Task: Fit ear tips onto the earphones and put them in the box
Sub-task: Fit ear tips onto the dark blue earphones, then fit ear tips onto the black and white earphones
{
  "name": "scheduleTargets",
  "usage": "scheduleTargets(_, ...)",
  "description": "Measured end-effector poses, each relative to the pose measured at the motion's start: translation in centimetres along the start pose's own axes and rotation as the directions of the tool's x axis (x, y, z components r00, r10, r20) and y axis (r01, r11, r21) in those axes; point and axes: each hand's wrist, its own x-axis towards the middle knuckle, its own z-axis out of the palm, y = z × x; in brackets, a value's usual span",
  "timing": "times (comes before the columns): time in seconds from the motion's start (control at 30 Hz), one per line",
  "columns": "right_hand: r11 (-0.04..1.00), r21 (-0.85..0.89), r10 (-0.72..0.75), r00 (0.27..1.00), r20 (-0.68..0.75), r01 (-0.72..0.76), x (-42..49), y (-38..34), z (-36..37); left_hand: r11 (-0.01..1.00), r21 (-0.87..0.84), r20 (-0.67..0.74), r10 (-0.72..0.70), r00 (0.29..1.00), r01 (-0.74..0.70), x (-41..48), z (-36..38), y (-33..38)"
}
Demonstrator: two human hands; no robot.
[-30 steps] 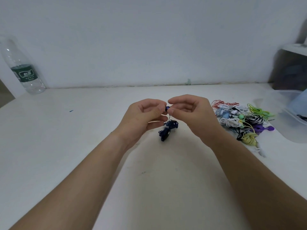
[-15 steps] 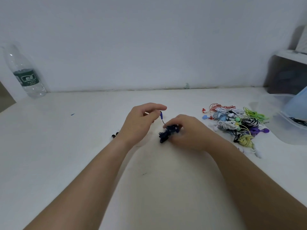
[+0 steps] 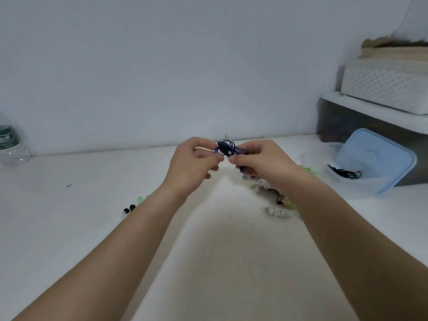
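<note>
Both my hands hold a bundled dark blue earphone (image 3: 225,147) up above the white table. My left hand (image 3: 193,165) pinches one end of it between thumb and fingertips. My right hand (image 3: 259,163) grips the coiled cord from the other side. A clear plastic box (image 3: 347,179) with a light blue lid (image 3: 372,158) leaning in it stands at the right, and a black earphone (image 3: 345,173) lies inside. Two black ear tips (image 3: 129,209) and some pale green ear tips (image 3: 141,199) lie left of my left forearm.
A pile of bundled earphones (image 3: 278,205) lies under my right wrist, mostly hidden by it. A water bottle (image 3: 10,144) stands at the far left by the wall. Stacked storage boxes (image 3: 379,100) fill the back right corner.
Both hands lifted the blue earphone off the table and brought it together in the air. The view swung right, showing the box and its lid.
</note>
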Motion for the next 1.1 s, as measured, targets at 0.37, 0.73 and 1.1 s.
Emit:
scheduleTargets(0.37,0.980,-0.110,0.118,0.928,-0.354,-0.167,-4.2,1.9,-17.9,0.989,-0.119,0.207,-0.058,0.977,0.084,3.8,20.3,4.9)
scheduleTargets(0.73,0.774,-0.522,0.040,0.851,-0.524,-0.358,-3.5,5.4,-21.7,0.942,0.312,0.279,0.032,0.960,-0.122,6.5,26.6,2.5)
scheduleTargets(1.1,0.876,-0.451,-0.076,0.874,-0.480,-0.171,-3.6,3.6,-18.9,0.962,0.232,0.166,0.107,0.980,-0.144,5.3,18.9,0.7)
